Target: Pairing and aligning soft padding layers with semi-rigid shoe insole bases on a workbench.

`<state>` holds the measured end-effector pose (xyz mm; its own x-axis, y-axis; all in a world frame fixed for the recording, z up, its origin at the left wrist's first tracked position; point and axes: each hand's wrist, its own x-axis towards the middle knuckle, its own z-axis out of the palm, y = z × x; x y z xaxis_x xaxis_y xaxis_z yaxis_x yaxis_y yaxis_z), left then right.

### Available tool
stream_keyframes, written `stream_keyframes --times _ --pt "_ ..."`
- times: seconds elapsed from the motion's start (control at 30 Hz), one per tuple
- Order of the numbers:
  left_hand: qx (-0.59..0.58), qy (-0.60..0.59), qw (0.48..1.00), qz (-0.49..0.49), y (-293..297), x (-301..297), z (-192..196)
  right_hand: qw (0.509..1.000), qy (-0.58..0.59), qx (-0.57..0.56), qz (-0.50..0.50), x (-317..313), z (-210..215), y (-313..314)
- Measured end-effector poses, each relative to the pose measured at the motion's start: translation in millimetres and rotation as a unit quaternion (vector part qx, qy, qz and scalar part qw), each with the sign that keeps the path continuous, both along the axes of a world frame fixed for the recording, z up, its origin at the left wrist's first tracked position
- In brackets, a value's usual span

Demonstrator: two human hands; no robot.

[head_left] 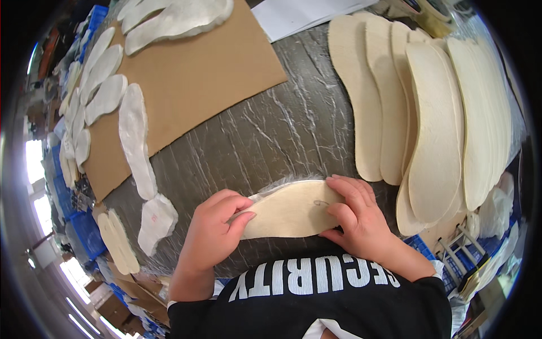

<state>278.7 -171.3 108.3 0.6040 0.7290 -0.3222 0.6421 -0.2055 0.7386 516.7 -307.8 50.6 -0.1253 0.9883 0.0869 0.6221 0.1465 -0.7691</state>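
Observation:
A cream-coloured shoe insole (285, 214) lies crosswise in front of me at the table's near edge, a small dark pen mark near its right end. White fuzzy material shows along its far edge. My left hand (217, 226) pinches the left end between thumb and fingers. At the right end, my right hand (355, 214) grips it, fingers over the far edge and thumb low on the near side. The underside of the insole is hidden.
Rows of cream insoles (435, 135) overlap on the right. On the left, white fuzzy insole pieces (134, 121) lie on and beside a brown cardboard sheet (214, 73). White paper (305, 17) lies at the back, near a tape roll (432, 20). Wrinkled dark film (248, 135) covers the table.

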Motion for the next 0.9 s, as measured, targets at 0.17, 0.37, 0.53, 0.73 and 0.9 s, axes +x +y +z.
stream_keyframes --times 0.17,0.37,0.53,0.73,0.9 --pt "-0.003 0.02 1.0 0.012 3.4 4.7 -10.5 1.0 -0.011 0.001 0.003 1.9 1.2 2.5" --pt "0.024 0.048 0.999 0.004 6.7 10.3 -17.7 0.997 -0.078 -0.015 0.011 2.4 13.3 6.6" --pt "0.054 0.045 0.997 -0.011 6.0 13.5 -20.1 0.993 -0.094 0.002 0.07 -2.4 29.6 25.0" --pt "0.025 0.016 1.0 0.01 8.9 12.0 -18.5 0.98 -0.138 -0.004 0.141 -28.0 -0.2 37.4" --pt "-0.073 0.03 0.994 0.079 21.0 -43.6 -10.3 0.986 -0.144 -0.012 0.079 -27.3 -2.4 34.5"
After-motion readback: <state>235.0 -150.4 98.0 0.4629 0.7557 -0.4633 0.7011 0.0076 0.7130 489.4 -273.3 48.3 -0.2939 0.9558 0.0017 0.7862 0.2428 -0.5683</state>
